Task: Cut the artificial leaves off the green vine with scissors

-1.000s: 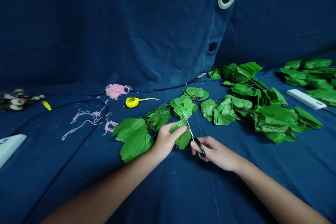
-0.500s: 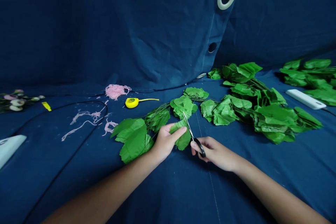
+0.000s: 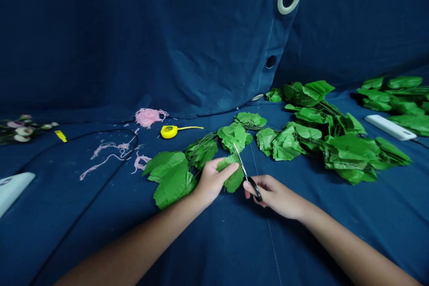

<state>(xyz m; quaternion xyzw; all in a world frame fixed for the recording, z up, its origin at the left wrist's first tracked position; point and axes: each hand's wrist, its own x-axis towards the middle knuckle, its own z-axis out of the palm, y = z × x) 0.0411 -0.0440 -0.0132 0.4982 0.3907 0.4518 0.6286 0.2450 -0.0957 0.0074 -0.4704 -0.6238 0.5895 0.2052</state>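
Green artificial leaf [image 3: 231, 178], pinched by left hand [image 3: 211, 182], fingers together on it; right hand [image 3: 276, 196], fingers clamped around black-handled scissors [image 3: 254, 189], blades against the leaf

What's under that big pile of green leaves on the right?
Dark blue cloth shows around the artificial leaves; directly beneath them is hidden, so nothing more can be told.

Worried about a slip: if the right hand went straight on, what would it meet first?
Probably the green artificial leaf that the left hand holds, just beyond the scissors in the right hand, though depth is hard to judge.
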